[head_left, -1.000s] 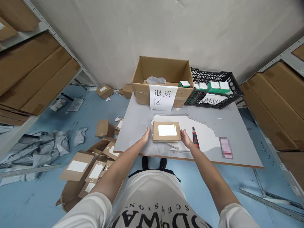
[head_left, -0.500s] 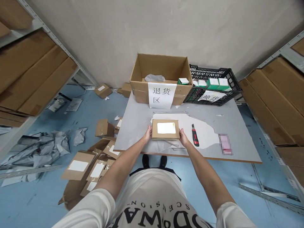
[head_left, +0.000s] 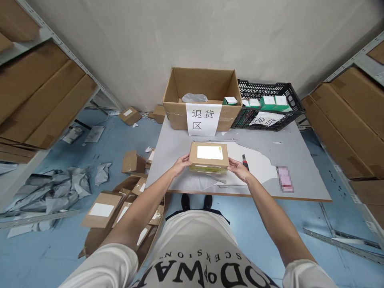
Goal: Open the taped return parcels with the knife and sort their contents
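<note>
Matt brown cardboard for the small parcel point(head_left: 208, 157), with a smooth, slightly glossy white paper label point(head_left: 210, 152) on top (yellowish tape along its near edge). Smooth grey laminate on the table point(head_left: 297, 160), its skin peeled to white at the parcel's 3 o'clock. Rough corrugated cardboard for the open box point(head_left: 202, 100) at 12 o'clock, glossy black plastic lattice for the crate point(head_left: 267, 106) at 1 o'clock.

You wear a white short-sleeved T-shirt point(head_left: 195, 248) with large black block lettering across the chest, at the bottom centre of the frame. Your forearms are bare, and black shoes point(head_left: 195, 201) show below the table edge.
</note>
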The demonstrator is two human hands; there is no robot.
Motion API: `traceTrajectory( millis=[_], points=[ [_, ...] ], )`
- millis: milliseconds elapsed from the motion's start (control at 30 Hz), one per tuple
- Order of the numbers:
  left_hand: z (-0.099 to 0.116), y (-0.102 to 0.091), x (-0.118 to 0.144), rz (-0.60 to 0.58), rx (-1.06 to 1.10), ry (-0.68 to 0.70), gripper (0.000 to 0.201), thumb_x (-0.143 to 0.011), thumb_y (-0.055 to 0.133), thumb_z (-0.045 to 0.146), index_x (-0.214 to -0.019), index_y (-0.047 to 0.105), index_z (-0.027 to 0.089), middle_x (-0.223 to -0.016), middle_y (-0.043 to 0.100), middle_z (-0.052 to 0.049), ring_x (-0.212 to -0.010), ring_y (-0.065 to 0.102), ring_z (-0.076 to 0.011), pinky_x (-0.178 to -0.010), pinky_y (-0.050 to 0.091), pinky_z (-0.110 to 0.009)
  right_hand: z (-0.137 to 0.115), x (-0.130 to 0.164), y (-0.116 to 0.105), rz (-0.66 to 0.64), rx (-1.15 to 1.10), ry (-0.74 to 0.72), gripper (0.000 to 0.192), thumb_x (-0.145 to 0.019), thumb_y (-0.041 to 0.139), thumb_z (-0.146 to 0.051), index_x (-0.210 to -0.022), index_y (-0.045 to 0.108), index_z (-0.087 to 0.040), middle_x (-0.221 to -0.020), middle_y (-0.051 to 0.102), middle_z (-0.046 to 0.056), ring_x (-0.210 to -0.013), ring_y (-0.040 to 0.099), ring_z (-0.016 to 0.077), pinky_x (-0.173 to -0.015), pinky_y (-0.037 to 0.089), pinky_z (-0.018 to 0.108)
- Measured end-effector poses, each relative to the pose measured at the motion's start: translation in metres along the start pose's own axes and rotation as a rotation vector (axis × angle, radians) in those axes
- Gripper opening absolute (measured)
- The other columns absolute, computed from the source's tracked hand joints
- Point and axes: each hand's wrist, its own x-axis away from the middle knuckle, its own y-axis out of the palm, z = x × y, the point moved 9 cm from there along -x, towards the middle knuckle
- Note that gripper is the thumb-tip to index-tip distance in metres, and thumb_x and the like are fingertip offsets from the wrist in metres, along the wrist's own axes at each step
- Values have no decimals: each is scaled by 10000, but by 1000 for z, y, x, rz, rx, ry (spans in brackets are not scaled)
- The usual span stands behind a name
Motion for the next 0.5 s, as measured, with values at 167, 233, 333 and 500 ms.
traceTrajectory(
  millis=[167, 233, 333, 500],
  points=[
    [9, 0, -3, 29, -128, -27, 706, -603, 791, 451, -1224, 586, 185, -1138, 661, -96, -1141, 554, -251, -1000, 391, -385, -5, -7, -3, 40, 72, 30, 501, -723, 700, -454, -1167, 639, -230, -1172, 658, 46, -1108, 586, 227, -1055, 366, 444],
    [6, -1, -5, 76, -169, -70, 658, -628, 738, 550, -1170, 617, 198, -1120, 666, -88, -1101, 575, -237, -946, 433, -366, -1, -10, -4, 55, 99, 67, 434, -742, 674, -485, -1084, 682, -218, -1089, 692, 50, -1052, 618, 224, -1031, 398, 442],
    [0, -3, -8, 149, -236, -154, 613, -650, 667, 637, -1081, 649, 201, -1112, 664, -89, -1039, 600, -222, -854, 476, -332, 5, -16, -7, 100, 130, 134, 412, -766, 641, -518, -1009, 701, -191, -1011, 713, 69, -996, 646, 217, -1001, 433, 430],
    [-14, -5, -13, 190, -326, -283, 619, -675, 585, 702, -978, 668, 168, -1002, 691, -102, -912, 629, -229, -764, 493, -337, 20, -25, -16, 181, 170, 291, 395, -814, 594, -505, -968, 694, -156, -949, 722, 105, -918, 674, 212, -956, 476, 416]
  ],
)
